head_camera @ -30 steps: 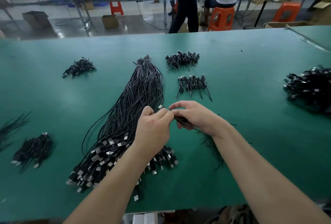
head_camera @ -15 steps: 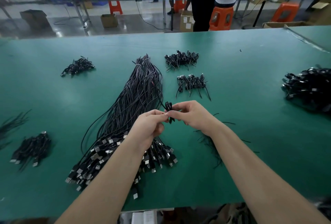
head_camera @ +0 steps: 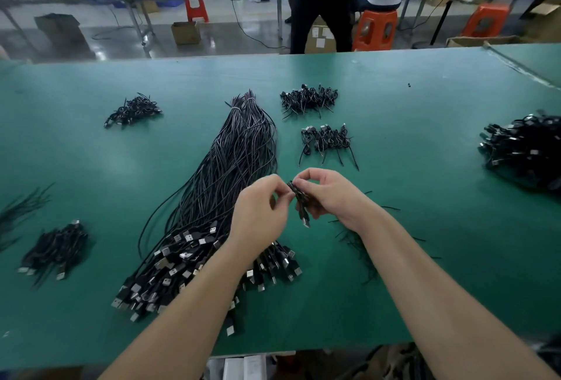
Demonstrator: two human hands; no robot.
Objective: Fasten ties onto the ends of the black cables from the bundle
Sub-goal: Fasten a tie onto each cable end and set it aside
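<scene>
A long bundle of black cables [head_camera: 230, 167] lies on the green table [head_camera: 425, 137], metal plugs fanned toward me. Above its right edge my right hand [head_camera: 331, 194] grips a small coiled black cable [head_camera: 300, 200] whose plug end hangs down. My left hand [head_camera: 261, 215] is just left of it, fingertips curled and pinching at the coil's top; the thin tie itself is too small to make out. Loose black ties [head_camera: 361, 243] lie on the table under my right forearm.
Small heaps of coiled, tied cables sit at the back left [head_camera: 133, 109], back centre [head_camera: 308, 99], centre right [head_camera: 326, 140] and near left [head_camera: 54, 249]. A big pile [head_camera: 525, 149] lies at the right edge. Two people and orange stools are beyond the table.
The cable was stretched between both hands, then looped; now it is a compact coil in my right hand, held slightly lower. A person behind the table has stepped sideways.
</scene>
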